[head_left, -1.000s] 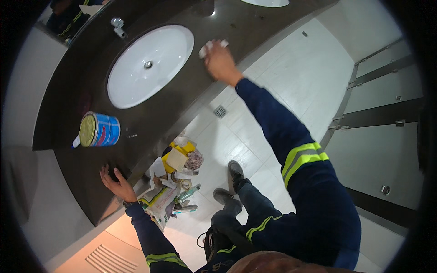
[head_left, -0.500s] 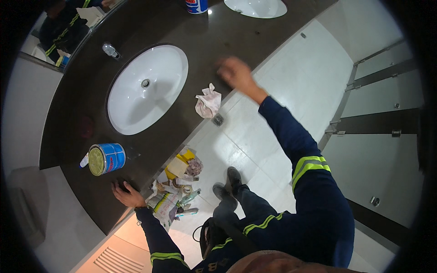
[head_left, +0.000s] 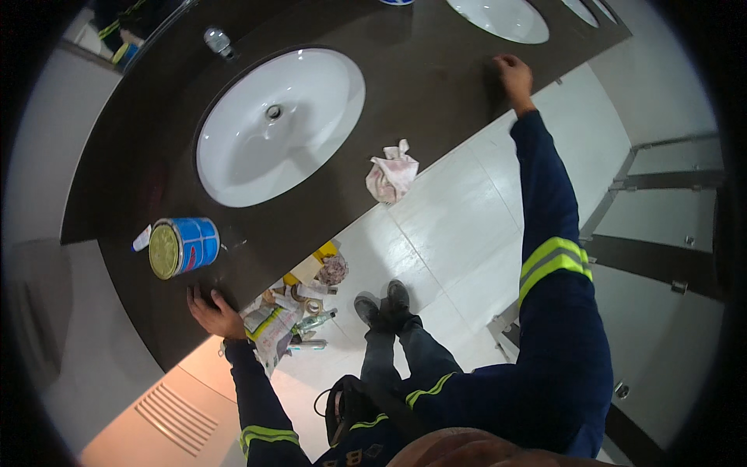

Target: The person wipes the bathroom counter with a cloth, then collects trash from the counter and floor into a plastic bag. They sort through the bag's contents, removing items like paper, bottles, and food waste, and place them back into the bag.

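My left hand (head_left: 215,313) lies flat on the dark countertop (head_left: 303,222) near its front edge, fingers spread and holding nothing. Just beyond it a blue can (head_left: 187,247) has its round yellowish-green end facing me. A small white and blue tube-like item (head_left: 142,238) touches or lies close to the can. Far to the right, my right hand (head_left: 515,78) is at the counter's surface near the front edge. Its fingers are curled together, and anything in them is hidden. A crumpled white cloth with pinkish stains (head_left: 393,173) lies at the counter edge between my hands.
A white oval sink (head_left: 284,128) and its chrome faucet (head_left: 219,42) lie beyond the cloth. Another sink (head_left: 506,17) is at the far right. Below the counter, bags, a bottle and several loose items (head_left: 292,315) sit on the tiled floor (head_left: 443,226). Cubicle doors (head_left: 650,272) line the right.
My right hand has swept right along the counter, away from the cloth. My left hand remains resting on the countertop. The view has shifted, bringing more sinks into sight at the far right.
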Demonstrator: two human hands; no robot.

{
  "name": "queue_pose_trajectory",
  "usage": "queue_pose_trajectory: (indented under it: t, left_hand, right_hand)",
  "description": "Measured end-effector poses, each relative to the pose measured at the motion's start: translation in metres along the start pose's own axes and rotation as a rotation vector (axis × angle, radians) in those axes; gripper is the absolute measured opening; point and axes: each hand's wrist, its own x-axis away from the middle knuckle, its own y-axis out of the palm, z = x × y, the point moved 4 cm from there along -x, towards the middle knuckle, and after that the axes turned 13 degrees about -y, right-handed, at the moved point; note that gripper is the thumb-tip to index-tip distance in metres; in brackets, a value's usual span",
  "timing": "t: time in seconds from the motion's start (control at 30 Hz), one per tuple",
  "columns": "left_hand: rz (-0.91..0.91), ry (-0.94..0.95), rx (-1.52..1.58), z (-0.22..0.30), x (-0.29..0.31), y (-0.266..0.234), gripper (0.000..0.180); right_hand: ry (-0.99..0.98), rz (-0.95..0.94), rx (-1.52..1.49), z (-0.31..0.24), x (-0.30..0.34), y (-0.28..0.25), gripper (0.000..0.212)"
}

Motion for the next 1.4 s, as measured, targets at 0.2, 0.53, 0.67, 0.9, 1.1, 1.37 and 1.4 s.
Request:
queue_pose_trajectory:
  t: [0.2, 0.53, 0.67, 0.9, 1.1, 1.37, 1.4]
  left_hand:
    - [-0.034, -0.029, -0.005, 0.001, 0.003, -0.002, 0.048]
    - [-0.084, -0.117, 0.106, -0.002, 0.004, -0.002, 0.046]
    - [-0.266, -0.143, 0.602, 0.098, 0.022, -0.014, 0.049]
    - [-0.655, 0.514, 0.327, 0.387, 0.071, 0.060, 0.073]
    - [-0.611, 0.402, 0.201, 0.514, 0.062, 0.168, 0.082]
    - [-0.834, 0.687, 0.421, 0.703, 0.106, 0.218, 0.086]
    - [-0.870, 0.765, 0.547, 0.697, 0.124, 0.213, 0.070]
  right_hand:
    - [0.177, 0.028, -0.570, -0.055, 0.097, -0.019, 0.033]
    - [0.733, 0.004, -1.394, -0.110, 0.189, -0.018, 0.026]
    - [0.743, -0.110, -1.405, -0.105, 0.184, -0.052, 0.025]
    - [0.549, -0.234, -1.232, -0.099, 0.089, -0.052, 0.020]
    - [0.353, -0.319, -0.958, -0.043, -0.004, -0.052, 0.020]
    - [0.284, -0.383, -0.902, -0.033, -0.089, -0.028, 0.023]
    - [0.245, -0.393, -0.902, -0.037, -0.104, -0.023, 0.024]
